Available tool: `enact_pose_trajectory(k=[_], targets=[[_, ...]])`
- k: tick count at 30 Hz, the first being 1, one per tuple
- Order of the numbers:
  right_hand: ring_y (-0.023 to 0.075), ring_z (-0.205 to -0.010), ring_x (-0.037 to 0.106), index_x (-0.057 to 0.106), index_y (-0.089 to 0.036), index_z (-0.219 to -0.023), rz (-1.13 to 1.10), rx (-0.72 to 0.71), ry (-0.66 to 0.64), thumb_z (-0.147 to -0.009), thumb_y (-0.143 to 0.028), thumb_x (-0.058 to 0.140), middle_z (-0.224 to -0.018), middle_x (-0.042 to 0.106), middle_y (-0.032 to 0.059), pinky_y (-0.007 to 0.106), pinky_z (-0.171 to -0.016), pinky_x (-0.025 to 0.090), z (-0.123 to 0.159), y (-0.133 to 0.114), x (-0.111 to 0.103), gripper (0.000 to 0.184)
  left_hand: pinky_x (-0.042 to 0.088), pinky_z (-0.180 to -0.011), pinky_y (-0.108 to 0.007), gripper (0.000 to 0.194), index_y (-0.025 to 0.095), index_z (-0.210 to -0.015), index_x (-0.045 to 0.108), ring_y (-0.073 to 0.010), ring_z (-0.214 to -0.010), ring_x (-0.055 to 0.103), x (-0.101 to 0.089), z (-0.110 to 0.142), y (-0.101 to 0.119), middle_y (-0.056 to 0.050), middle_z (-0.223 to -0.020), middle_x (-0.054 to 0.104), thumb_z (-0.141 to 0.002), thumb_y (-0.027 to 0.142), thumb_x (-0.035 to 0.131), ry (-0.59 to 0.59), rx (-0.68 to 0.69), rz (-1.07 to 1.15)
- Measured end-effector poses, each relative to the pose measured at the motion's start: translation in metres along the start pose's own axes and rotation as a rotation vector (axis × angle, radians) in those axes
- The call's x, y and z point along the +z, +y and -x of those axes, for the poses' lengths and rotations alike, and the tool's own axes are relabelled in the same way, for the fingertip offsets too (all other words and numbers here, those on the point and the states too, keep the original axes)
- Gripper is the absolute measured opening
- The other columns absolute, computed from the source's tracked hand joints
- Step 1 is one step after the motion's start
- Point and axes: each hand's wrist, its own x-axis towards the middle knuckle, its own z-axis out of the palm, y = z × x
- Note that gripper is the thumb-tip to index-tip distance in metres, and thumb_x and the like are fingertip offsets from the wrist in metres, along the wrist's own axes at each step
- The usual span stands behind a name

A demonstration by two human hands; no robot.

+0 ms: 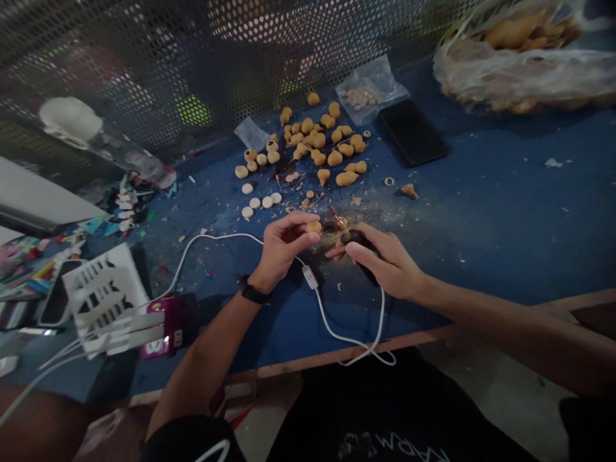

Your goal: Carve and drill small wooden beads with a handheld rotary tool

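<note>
One round tan gourd piece (pixel 314 228) our left hand (pixel 283 242) pinches, likely for access; our right hand (pixel 394 264), three o'clock, clutches a black cylindrical tool (pixel 350 237).

I see a small, rounded, tan gourd-like piece (pixel 314 228) pinched between thumb and fingers of my left grip (pixel 289 242), just above the surface (pixel 505 212). Facing it, well within my right grip (pixel 385 256), I have a black, handheld tool (pixel 352 237), tilted so its brass-coloured metal end (pixel 341 222) points up toward the piece, apart from it. The tool's white cord (pixel 328 324) loops near me and passes a white inline switch (pixel 309 276).
</note>
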Motion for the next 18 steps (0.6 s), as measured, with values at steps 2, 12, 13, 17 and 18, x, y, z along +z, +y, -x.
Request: enact_pose_trajectory(k=[2,12,13,17,18], targets=[[0.0176,-0.077,0.073,0.068,-0.018,-0.118,-0.019,-0.003,0.008,-0.107,-0.049,0.054,-0.096,0.082,0.0073,0.031,-0.075,0.055,-0.001,0.0,0.0,0.036,0.055,-0.071,-0.021,0.027,0.025,-0.095,0.086,-0.0104,-0.079,0.067,0.001,0.0,-0.001,-0.002,-0.092,0.075,-0.071,0.031,0.097,0.004,0.093,-0.156],[0.0155,-0.076,0.073,0.066,-0.02,-0.107,-0.092,-0.01,0.034,-0.108,-0.044,0.054,-0.093,0.082,0.0049,0.029,-0.073,0.055,-0.003,-0.001,-0.001,0.026,0.054,-0.072,-0.03,0.024,0.024,-0.098,0.084,-0.0184,-0.078,0.069,-0.004,0.001,0.009,-0.007,-0.091,0.08,-0.085,0.045,0.086,-0.121,0.285,-0.709],[0.0151,-0.075,0.073,0.065,-0.02,-0.107,-0.104,-0.009,0.033,-0.108,-0.044,0.055,-0.093,0.082,0.0049,0.029,-0.072,0.055,-0.003,0.0,0.0,0.026,0.053,-0.073,-0.03,0.026,0.024,-0.098,0.084,-0.0188,-0.079,0.069,-0.006,0.0,0.008,-0.007,-0.092,0.08,-0.085,0.046,0.086,-0.123,0.293,-0.73],[0.0151,-0.074,0.074,0.064,-0.02,-0.107,-0.144,0.014,0.006,-0.108,-0.046,0.055,-0.087,0.081,0.0042,0.027,-0.067,0.053,-0.002,0.0,0.001,0.028,0.051,-0.079,-0.033,0.03,0.024,-0.098,0.083,-0.0217,-0.087,0.07,-0.012,-0.002,0.002,-0.008,-0.094,0.079,-0.085,0.051,0.085,-0.171,0.255,-0.833],[0.0149,-0.072,0.073,0.064,-0.019,-0.107,-0.143,0.022,0.002,-0.108,-0.046,0.055,-0.085,0.08,0.0037,0.027,-0.066,0.053,-0.002,0.0,0.001,0.028,0.051,-0.081,-0.034,0.03,0.024,-0.098,0.083,-0.0225,-0.089,0.07,-0.013,-0.002,0.001,-0.008,-0.094,0.078,-0.086,0.052,0.084,-0.188,0.244,-0.861]])
